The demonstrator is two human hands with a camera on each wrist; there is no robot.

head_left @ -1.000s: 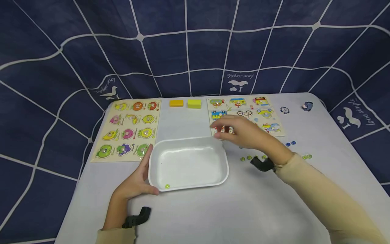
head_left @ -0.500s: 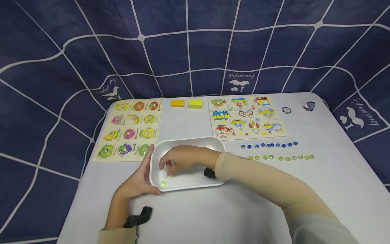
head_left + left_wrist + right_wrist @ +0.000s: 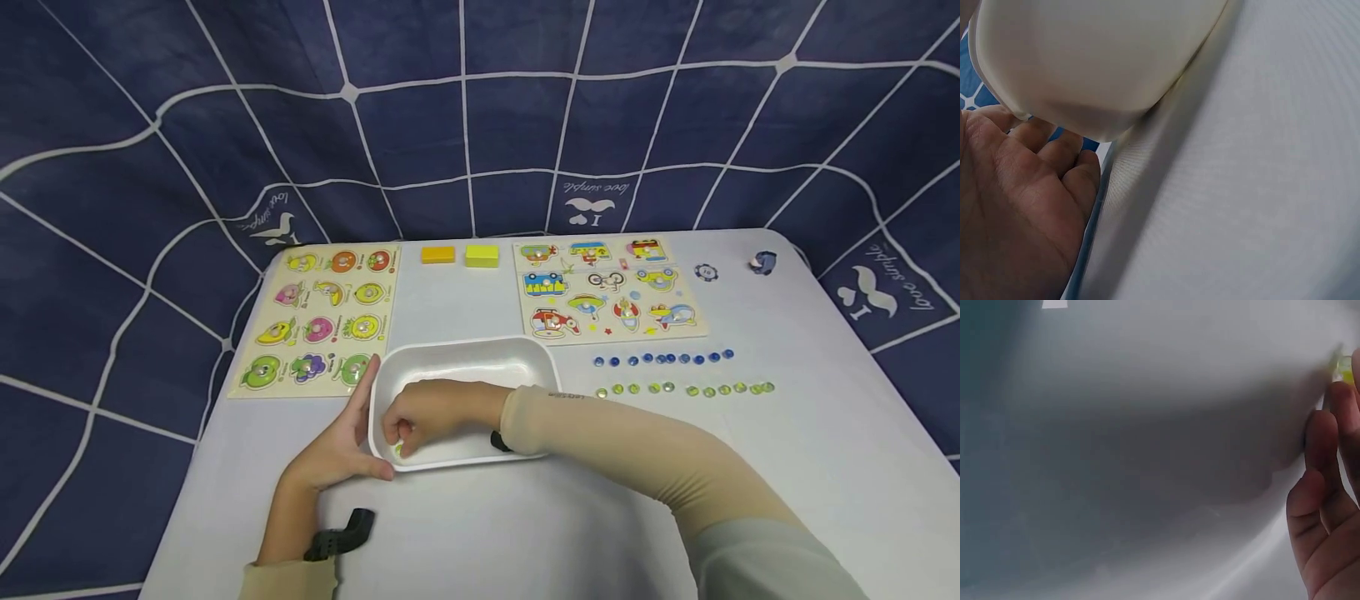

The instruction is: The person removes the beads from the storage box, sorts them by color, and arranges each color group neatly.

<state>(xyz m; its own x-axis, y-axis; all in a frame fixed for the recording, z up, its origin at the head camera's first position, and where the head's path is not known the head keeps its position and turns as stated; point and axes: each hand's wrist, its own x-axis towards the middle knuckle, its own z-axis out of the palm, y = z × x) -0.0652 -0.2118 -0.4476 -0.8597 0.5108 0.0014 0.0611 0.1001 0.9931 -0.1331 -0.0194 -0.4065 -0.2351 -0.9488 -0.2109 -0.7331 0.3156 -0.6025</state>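
Note:
A white tray (image 3: 465, 460) lies on the table. My left hand (image 3: 333, 450) holds its left end, with the fingers along the far left side and the thumb at the near left corner. In the left wrist view, the fingers of that hand rest against the tray's outer wall (image 3: 1085, 69). My right hand (image 3: 431, 412) is down inside the tray at the near left corner, its fingers curled and pinching a yellow-green glass bead (image 3: 398, 449). In the right wrist view, the bead (image 3: 1347, 370) shows at the fingertips, partly hidden.
Right of the tray lie a row of blue glass beads (image 3: 660, 358) and a row of yellow-green beads (image 3: 708, 391). A fruit puzzle board (image 3: 300, 350), vehicle puzzle board (image 3: 607, 333), orange block (image 3: 438, 255), yellow block (image 3: 482, 256), chip (image 3: 706, 272) and small figure (image 3: 762, 262) stand farther back.
My right hand has moved from above the vehicle puzzle into the tray, then down to the bead in its corner, where its fingers have closed. My left hand has stayed at the tray.

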